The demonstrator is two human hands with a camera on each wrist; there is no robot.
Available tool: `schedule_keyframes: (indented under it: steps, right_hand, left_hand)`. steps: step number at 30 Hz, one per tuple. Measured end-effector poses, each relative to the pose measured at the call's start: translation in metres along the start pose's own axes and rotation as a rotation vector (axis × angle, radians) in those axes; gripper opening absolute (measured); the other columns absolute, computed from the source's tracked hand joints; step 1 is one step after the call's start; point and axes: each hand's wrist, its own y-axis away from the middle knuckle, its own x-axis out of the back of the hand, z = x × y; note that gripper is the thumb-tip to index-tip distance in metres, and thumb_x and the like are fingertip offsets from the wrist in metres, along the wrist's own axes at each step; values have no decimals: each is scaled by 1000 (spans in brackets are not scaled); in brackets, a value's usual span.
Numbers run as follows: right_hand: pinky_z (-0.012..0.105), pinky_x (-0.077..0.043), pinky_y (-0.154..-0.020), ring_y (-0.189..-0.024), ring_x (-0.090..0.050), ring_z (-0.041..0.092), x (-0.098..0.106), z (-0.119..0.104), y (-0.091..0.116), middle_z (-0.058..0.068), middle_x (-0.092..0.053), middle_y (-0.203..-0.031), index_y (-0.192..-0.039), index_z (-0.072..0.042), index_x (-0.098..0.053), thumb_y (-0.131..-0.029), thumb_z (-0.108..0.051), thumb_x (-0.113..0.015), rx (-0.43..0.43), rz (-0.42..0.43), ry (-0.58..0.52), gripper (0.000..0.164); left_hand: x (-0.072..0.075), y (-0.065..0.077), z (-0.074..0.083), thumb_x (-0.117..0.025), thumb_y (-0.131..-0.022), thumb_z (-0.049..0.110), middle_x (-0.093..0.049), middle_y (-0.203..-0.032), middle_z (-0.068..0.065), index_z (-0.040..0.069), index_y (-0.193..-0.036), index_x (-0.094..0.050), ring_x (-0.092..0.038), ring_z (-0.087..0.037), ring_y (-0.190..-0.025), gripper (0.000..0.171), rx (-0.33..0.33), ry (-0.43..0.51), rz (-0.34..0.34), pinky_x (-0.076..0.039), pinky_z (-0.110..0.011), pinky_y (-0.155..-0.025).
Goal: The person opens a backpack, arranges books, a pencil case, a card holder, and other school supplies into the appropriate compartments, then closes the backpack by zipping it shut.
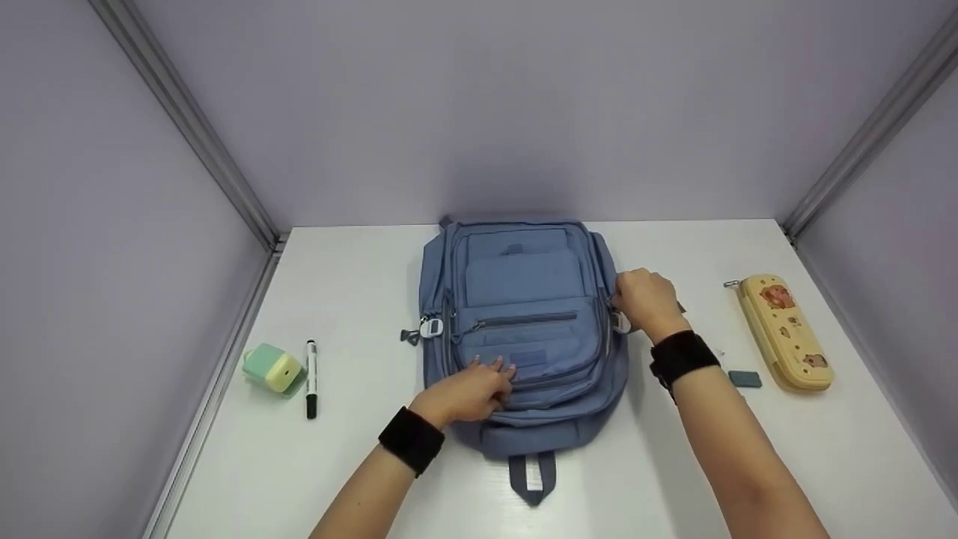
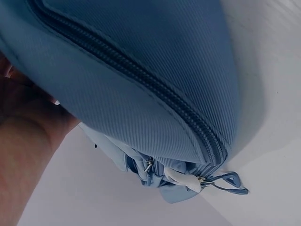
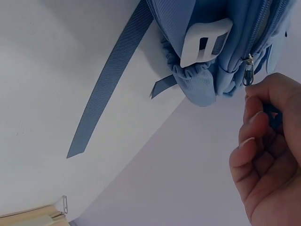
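A blue backpack [image 1: 524, 273] lies on its back on the white table, front pockets up, its top loop [image 1: 533, 495] toward me. My left hand [image 1: 468, 393] rests on its near front with fingers extended over the fabric; in the left wrist view most of that hand is hidden behind a zipped fold [image 2: 117, 103]. At the backpack's right side, my right hand [image 1: 647, 299] pinches a zipper pull [image 3: 248, 76] between thumb and curled index finger, and a blue cord end shows inside the curled fingers. Close by are a white buckle [image 3: 207, 42] and a loose strap [image 3: 110, 84].
To the left are a mint-and-yellow pencil sharpener [image 1: 274, 369] and a black-capped white marker [image 1: 311, 379]. A yellow pencil case [image 1: 786, 332] and a small dark green block [image 1: 745, 379] lie to the right. Grey walls [image 1: 516, 112] enclose the table's back and sides.
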Motion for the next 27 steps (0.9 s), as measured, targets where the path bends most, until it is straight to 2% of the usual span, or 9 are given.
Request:
schedule_keyframes:
  steps: [4, 9, 14, 18, 22, 24, 27]
  right_hand:
    - [51, -49, -52, -59, -61, 35, -4, 1, -7, 17, -65, -69, -61, -5, -59, -80, -4, -64, -28, 10, 29, 20]
    - [53, -50, -52, -63, -64, 41, -6, 0, -14, 23, -66, -75, -72, 4, -65, -84, -3, -59, -46, 40, 66, 15]
    - [55, -51, -54, -66, -64, 44, -10, -1, -17, 24, -65, -76, -82, 8, -69, -84, -1, -60, -68, 97, 73, 12]
    - [55, -52, -56, -69, -65, 44, -15, -1, -17, 23, -65, -78, -85, 9, -69, -86, 1, -59, -91, 110, 54, 12]
    - [54, -52, -60, -75, -65, 42, -16, 0, -16, 22, -66, -82, -85, 5, -69, -88, -3, -60, -114, 40, 18, 13]
    - [54, -53, -66, -82, -65, 42, -14, 1, -14, 22, -66, -91, -93, 4, -70, -89, -8, -63, -93, -18, -8, 15]
    - [55, -50, -80, -97, -61, 45, -12, 1, -10, 25, -61, -108, -111, 4, -67, -91, -15, -67, -28, -83, -65, 27]
  left_hand:
    - [-1, 0, 1, -64, -89, 1, -41, -147, -14, 10, -83, -68, -28, -37, -141, 12, -8, -4, 0, -19, -58, -111]
    - [-2, 1, 2, -65, -89, 1, -41, -148, -12, 12, -80, -66, -28, -35, -141, 15, -6, 12, 3, -20, -56, -112]
    - [0, 1, 3, -65, -89, 1, -42, -148, -12, 11, -81, -67, -29, -35, -141, 13, -11, 10, 11, -21, -56, -112]
    - [-1, 0, 4, -65, -90, 2, -42, -148, -12, 11, -83, -69, -28, -35, -141, 12, -11, 8, 12, -20, -57, -112]
    - [-2, 1, 2, -65, -90, 4, -42, -148, -11, 12, -83, -68, -28, -35, -141, 11, 2, 2, 13, -19, -56, -112]
    - [-2, 2, 1, -65, -91, 5, -42, -148, -11, 12, -85, -68, -28, -34, -141, 10, 9, 8, 15, -19, -56, -112]
    - [-1, 5, 0, -66, -93, 8, -43, -148, -13, 11, -90, -68, -28, -34, -141, 4, 14, 22, 26, -18, -55, -113]
